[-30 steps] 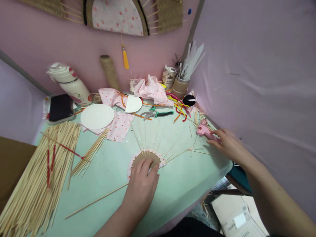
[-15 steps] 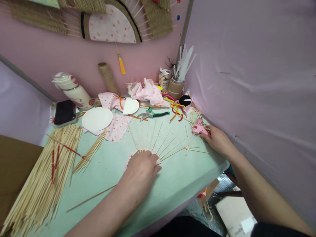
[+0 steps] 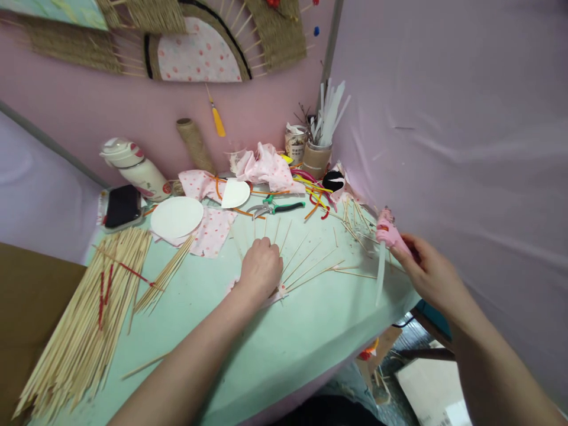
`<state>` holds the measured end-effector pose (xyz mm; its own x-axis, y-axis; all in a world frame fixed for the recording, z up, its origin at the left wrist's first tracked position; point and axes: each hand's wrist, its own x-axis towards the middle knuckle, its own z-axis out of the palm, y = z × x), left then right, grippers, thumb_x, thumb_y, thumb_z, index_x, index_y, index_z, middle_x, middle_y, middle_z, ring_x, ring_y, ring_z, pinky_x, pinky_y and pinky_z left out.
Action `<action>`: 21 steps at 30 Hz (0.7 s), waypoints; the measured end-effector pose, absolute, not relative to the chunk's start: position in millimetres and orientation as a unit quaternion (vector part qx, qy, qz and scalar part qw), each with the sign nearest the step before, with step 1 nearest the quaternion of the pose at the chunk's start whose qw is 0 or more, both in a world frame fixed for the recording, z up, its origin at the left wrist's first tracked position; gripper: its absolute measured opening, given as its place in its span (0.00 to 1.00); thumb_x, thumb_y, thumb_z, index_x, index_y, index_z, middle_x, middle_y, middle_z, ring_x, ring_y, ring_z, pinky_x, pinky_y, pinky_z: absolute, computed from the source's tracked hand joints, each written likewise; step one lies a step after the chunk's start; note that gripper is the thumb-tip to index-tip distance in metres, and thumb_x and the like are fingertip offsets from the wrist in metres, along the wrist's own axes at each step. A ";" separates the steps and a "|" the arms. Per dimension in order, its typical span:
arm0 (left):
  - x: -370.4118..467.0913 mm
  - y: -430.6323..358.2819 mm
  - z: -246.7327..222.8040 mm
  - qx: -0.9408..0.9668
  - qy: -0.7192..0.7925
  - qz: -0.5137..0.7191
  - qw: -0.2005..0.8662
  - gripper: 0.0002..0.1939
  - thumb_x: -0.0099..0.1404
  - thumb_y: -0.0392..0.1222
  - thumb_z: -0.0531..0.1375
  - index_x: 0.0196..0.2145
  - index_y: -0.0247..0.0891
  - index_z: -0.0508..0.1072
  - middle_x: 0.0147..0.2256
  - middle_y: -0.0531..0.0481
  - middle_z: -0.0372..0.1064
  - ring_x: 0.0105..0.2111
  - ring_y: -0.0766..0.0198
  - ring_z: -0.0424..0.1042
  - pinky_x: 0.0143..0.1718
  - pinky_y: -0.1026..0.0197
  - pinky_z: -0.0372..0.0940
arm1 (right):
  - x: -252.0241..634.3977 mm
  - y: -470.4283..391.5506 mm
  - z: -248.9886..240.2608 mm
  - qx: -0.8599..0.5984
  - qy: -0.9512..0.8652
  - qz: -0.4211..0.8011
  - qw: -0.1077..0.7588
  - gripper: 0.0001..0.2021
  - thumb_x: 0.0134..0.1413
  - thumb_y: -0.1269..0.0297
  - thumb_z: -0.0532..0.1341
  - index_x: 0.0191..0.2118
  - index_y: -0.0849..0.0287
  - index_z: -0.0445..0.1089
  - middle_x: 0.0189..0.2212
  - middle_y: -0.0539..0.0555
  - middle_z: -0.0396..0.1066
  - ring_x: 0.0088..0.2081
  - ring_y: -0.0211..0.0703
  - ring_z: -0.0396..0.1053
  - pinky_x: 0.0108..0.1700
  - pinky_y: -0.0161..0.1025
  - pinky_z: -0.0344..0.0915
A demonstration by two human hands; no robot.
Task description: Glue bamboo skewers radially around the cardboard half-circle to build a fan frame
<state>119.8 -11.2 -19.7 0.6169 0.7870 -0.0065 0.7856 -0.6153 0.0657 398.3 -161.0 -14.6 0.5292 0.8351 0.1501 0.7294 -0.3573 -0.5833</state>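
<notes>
My right hand (image 3: 428,266) is wrapped round the handle of a pink glue gun (image 3: 387,228), lifted over the right side of the table, a pale glue stick (image 3: 380,273) hanging from it. My left hand (image 3: 261,266) rests with curled fingers on a fan of thin sticks (image 3: 306,263); what its fingertips grip, if anything, is hidden. Under that hand, the pink dotted base (image 3: 280,292) of the fan is mostly covered. Short stick pieces (image 3: 355,220) lie near the glue gun.
A big pile of sticks (image 3: 84,313) lies at the left beside a smaller bundle (image 3: 166,272). Behind are a white oval (image 3: 176,217), pruning shears (image 3: 277,208), dotted cloth (image 3: 261,168), a bottle (image 3: 135,168), a twine roll (image 3: 194,144) and a jar of glue sticks (image 3: 316,158).
My right hand has raised the glue gun off the table and moved it right, turning it. My left hand has shifted up from the base onto the sticks.
</notes>
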 end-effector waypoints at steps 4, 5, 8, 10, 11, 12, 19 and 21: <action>118.9 -11.2 -20.8 0.899 0.437 0.002 0.034 0.13 0.68 0.35 0.52 0.34 0.32 0.76 0.35 0.40 0.69 0.40 0.51 0.68 0.40 0.54 0.63 | 391.8 -167.8 -10.9 -0.821 -0.463 0.111 0.315 0.28 0.57 0.43 0.53 0.52 0.60 0.69 0.44 0.63 0.75 0.41 0.57 0.71 0.45 0.51 0.67; 118.6 -11.0 -21.1 0.899 0.437 0.001 0.035 0.13 0.68 0.35 0.51 0.34 0.32 0.76 0.35 0.40 0.69 0.40 0.51 0.68 0.40 0.54 0.63 | 390.4 -168.2 -10.5 -0.821 -0.460 0.117 0.317 0.28 0.57 0.43 0.53 0.53 0.60 0.69 0.44 0.63 0.74 0.42 0.57 0.71 0.46 0.51 0.67; 118.1 -11.0 -22.5 0.900 0.435 0.001 0.036 0.14 0.68 0.35 0.51 0.34 0.32 0.76 0.35 0.40 0.69 0.40 0.51 0.68 0.41 0.53 0.63 | 387.2 -168.0 -10.1 -0.818 -0.455 0.140 0.323 0.29 0.57 0.43 0.53 0.54 0.60 0.68 0.46 0.63 0.74 0.43 0.56 0.71 0.48 0.51 0.66; 118.1 -11.2 -23.5 0.900 0.433 0.002 0.037 0.14 0.68 0.35 0.50 0.34 0.32 0.75 0.36 0.40 0.68 0.40 0.51 0.68 0.41 0.53 0.62 | 385.9 -167.4 -10.5 -0.816 -0.454 0.150 0.325 0.28 0.57 0.43 0.53 0.54 0.60 0.67 0.47 0.63 0.73 0.45 0.56 0.70 0.49 0.51 0.66; 118.1 -11.4 -24.0 0.901 0.433 0.002 0.038 0.14 0.68 0.35 0.50 0.34 0.32 0.75 0.36 0.40 0.68 0.40 0.51 0.68 0.41 0.53 0.62 | 385.4 -167.1 -10.8 -0.815 -0.455 0.150 0.325 0.27 0.58 0.44 0.53 0.53 0.60 0.67 0.48 0.63 0.73 0.45 0.56 0.70 0.49 0.51 0.65; 118.2 -11.6 -24.5 0.900 0.433 0.003 0.039 0.14 0.69 0.35 0.50 0.34 0.32 0.75 0.36 0.40 0.68 0.41 0.51 0.68 0.40 0.53 0.62 | 384.9 -166.9 -11.2 -0.815 -0.456 0.147 0.326 0.27 0.58 0.44 0.53 0.53 0.61 0.67 0.48 0.63 0.73 0.46 0.56 0.70 0.49 0.51 0.65; 116.8 -11.9 -24.7 0.900 0.433 0.005 0.045 0.13 0.69 0.37 0.50 0.34 0.33 0.74 0.36 0.41 0.68 0.41 0.51 0.67 0.40 0.54 0.62 | 381.9 -167.5 -15.0 -0.805 -0.449 0.157 0.355 0.25 0.59 0.46 0.55 0.53 0.60 0.67 0.49 0.63 0.72 0.48 0.55 0.69 0.50 0.50 0.64; 117.1 -12.7 -22.1 0.900 0.434 0.007 0.044 0.13 0.69 0.38 0.50 0.35 0.33 0.74 0.36 0.41 0.68 0.41 0.51 0.67 0.41 0.54 0.62 | 379.8 -168.4 -15.4 -0.796 -0.434 0.179 0.383 0.25 0.59 0.45 0.56 0.53 0.58 0.67 0.49 0.62 0.72 0.48 0.54 0.69 0.50 0.49 0.64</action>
